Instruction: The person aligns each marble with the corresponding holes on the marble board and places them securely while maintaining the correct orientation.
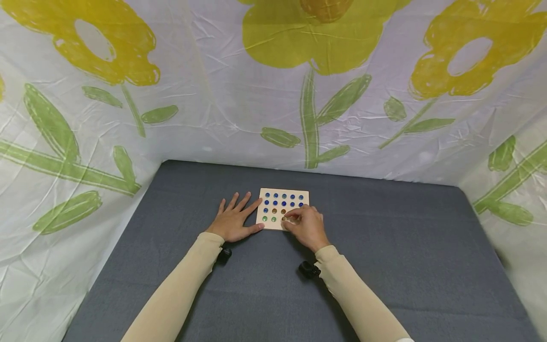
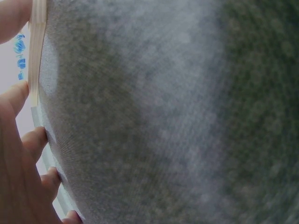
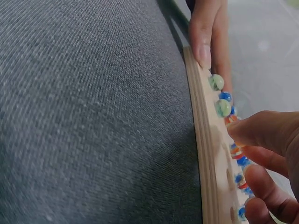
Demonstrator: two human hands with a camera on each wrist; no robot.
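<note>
A pale wooden board (image 1: 260, 224) lies on the dark cloth, bearing rows of glass marbles. My left hand (image 1: 232, 224) is spread flat at its left side, with the thumb (image 3: 203, 56) on the near corner and the index fingertip at the left edge. Over the front row, my right hand (image 1: 308, 230) pinches a small marble (image 1: 284, 219) between thumb and index finger; the thumb hides it in the right wrist view. Two green marbles (image 3: 216, 82) sit left of it in that row. Behind are amber marbles (image 1: 274, 211) and blue marbles (image 1: 275, 195).
Dark grey cloth (image 1: 384, 247) covers the table. White curtains (image 1: 205, 95) with painted yellow flowers stand behind and at both sides. Bare holes (image 3: 229, 176) show in the board's front row, beside the right fingers. A black wrist camera (image 1: 308, 270) hangs under the right sleeve.
</note>
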